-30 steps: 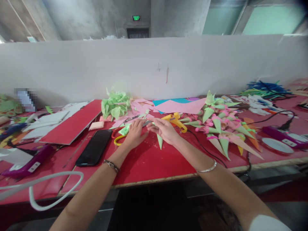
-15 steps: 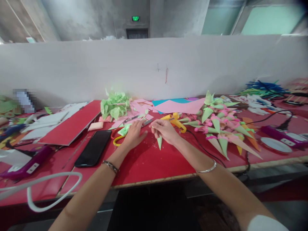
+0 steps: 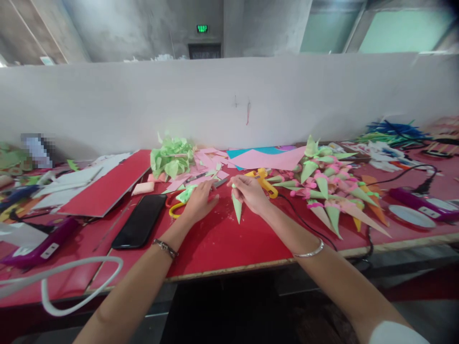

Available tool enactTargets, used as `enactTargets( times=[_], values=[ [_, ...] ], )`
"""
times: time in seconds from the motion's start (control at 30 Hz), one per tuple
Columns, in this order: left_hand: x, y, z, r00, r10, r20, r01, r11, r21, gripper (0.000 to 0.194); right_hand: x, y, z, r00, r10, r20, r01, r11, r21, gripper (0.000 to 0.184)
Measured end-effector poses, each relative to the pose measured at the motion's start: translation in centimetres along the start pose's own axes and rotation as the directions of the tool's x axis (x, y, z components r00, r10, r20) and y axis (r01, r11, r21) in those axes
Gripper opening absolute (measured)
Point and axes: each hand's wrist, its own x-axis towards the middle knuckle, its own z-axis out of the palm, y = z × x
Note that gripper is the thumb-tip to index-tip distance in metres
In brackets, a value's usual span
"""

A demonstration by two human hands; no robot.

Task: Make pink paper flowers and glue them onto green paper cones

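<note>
My right hand [image 3: 252, 192] pinches a pale green paper cone [image 3: 237, 210] by its upper end, the point hanging down over the red tabletop. Part of the cone is covered by my fingers. To its left, my left hand [image 3: 202, 199] lies low over the table with fingers stretched out, and I see nothing held in it. Right beside that hand are a small light green object [image 3: 185, 194] and the yellow and red handles of scissors [image 3: 175, 210]. A yellow glue gun [image 3: 266, 182] lies just behind my right hand.
A heap of green and pink paper cones [image 3: 324, 184] spreads at the right. Behind are pink paper sheets [image 3: 272, 157] and crumpled green paper [image 3: 172, 157]. A black phone [image 3: 139, 221], a red board [image 3: 107, 184] and a purple power strip [image 3: 43, 241] lie left.
The right hand has shifted slightly to the right and turned, so more of the green cone shows. My left hand has stayed almost in place.
</note>
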Motion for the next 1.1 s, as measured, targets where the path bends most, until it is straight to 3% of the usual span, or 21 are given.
enactTargets(
  times=[0.07, 0.23, 0.37, 0.47, 0.67, 0.77, 0.87, 1.1],
  values=[
    [0.00, -0.02, 0.01, 1.000, -0.005, -0.001, 0.005, 1.000, -0.003, 0.043, 0.02, -0.09, 0.11, 1.000, -0.018, 0.016, 0.017, 0.999, 0.048, 0.016],
    [-0.04, -0.13, 0.10, 1.000, 0.006, 0.009, -0.006, 1.000, -0.011, 0.040, 0.15, -0.07, 0.06, 0.997, 0.018, 0.081, -0.033, 0.982, 0.188, 0.025],
    [-0.06, -0.08, 0.01, 0.999, 0.008, 0.033, -0.007, 0.999, -0.032, 0.042, 0.18, 0.07, -0.32, 0.998, 0.010, 0.062, -0.017, 0.993, 0.116, 0.029],
    [-0.03, -0.01, -0.04, 0.999, 0.007, 0.031, -0.006, 0.999, -0.042, 0.040, 0.13, 0.04, -0.15, 0.999, -0.032, 0.043, 0.025, 0.990, 0.141, 0.016],
    [0.02, -0.07, 0.05, 0.999, 0.020, 0.028, -0.019, 0.999, -0.047, 0.037, 0.01, 0.00, 0.05, 0.991, 0.068, 0.117, -0.084, 0.987, 0.134, 0.023],
    [0.00, -0.14, 0.09, 0.999, 0.021, 0.041, -0.019, 0.998, -0.061, 0.038, 0.00, 0.03, -0.15, 0.994, 0.054, 0.091, -0.060, 0.996, 0.060, 0.028],
    [-0.02, -0.20, 0.13, 0.999, 0.009, 0.048, -0.006, 0.999, -0.050, 0.037, -0.03, -0.07, -0.06, 0.997, 0.028, 0.072, -0.035, 0.995, 0.095, 0.017],
    [-0.01, -0.24, 0.15, 0.999, 0.026, 0.045, -0.023, 0.997, -0.067, 0.034, -0.04, 0.02, -0.11, 0.983, 0.111, 0.144, -0.122, 0.990, 0.068, 0.029]
  ],
)
